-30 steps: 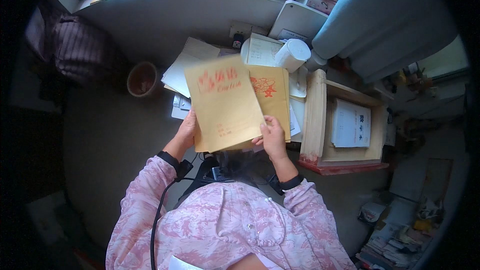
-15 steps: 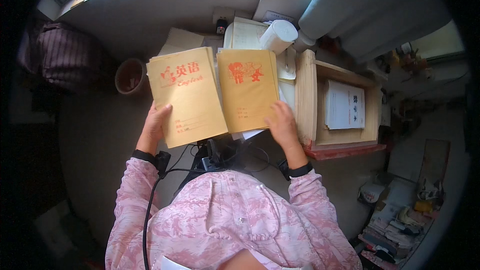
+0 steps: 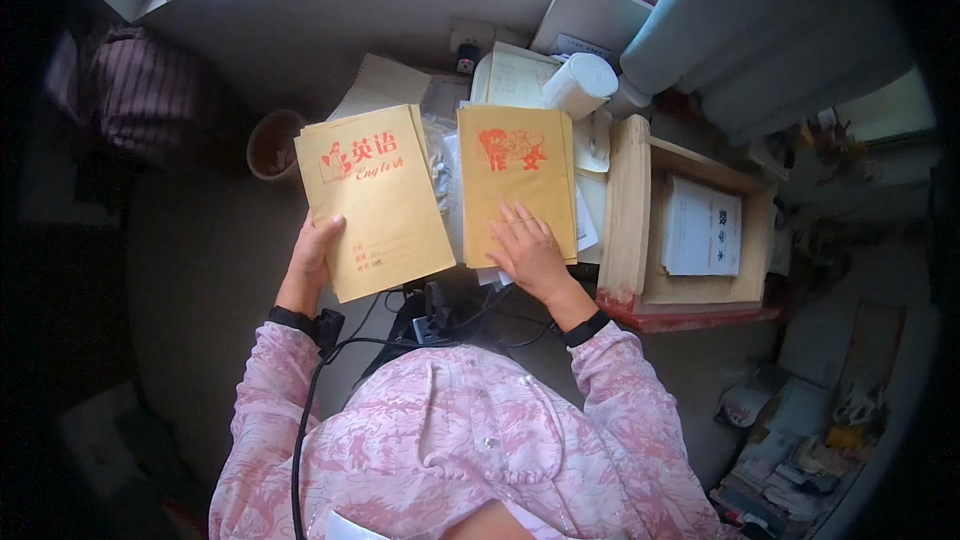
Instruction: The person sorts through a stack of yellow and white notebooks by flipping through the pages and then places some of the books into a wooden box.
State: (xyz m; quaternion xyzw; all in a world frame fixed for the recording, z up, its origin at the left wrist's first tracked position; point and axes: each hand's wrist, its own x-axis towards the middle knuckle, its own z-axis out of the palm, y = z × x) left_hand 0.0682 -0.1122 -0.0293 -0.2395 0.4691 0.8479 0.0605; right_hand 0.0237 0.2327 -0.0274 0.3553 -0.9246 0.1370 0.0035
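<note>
A pale tabletop [image 3: 592, 188] is showing in a strip past the right hand [image 3: 532, 250], mostly covered by paper and books. Beyond that hand, a white cylinder [image 3: 580, 83] is standing, and a bluish curtain [image 3: 770, 50] is hanging farther out to its right. Just right of the right hand, a wooden drawer [image 3: 627, 210] is sitting with its red-edged end toward the person, and white booklets [image 3: 702, 225] are lying inside it. Beyond the left hand [image 3: 318, 248] and slightly to its left, a round bin [image 3: 272, 145] is standing on the grey floor [image 3: 200, 270]. Well out to the right and nearer the body, a heap of papers [image 3: 795, 470] is lying.

The left hand is gripping the left tan stack [image 3: 385, 215] of booklets by its lower left edge, thumb on the cover, fingers hidden underneath; the stack is extending up and right from this grip, tilting slightly. The right hand is holding nothing closed: its fingers are lying extended across the lower part of the right tan stack [image 3: 515, 175], most of which is reaching beyond the fingertips.
</note>
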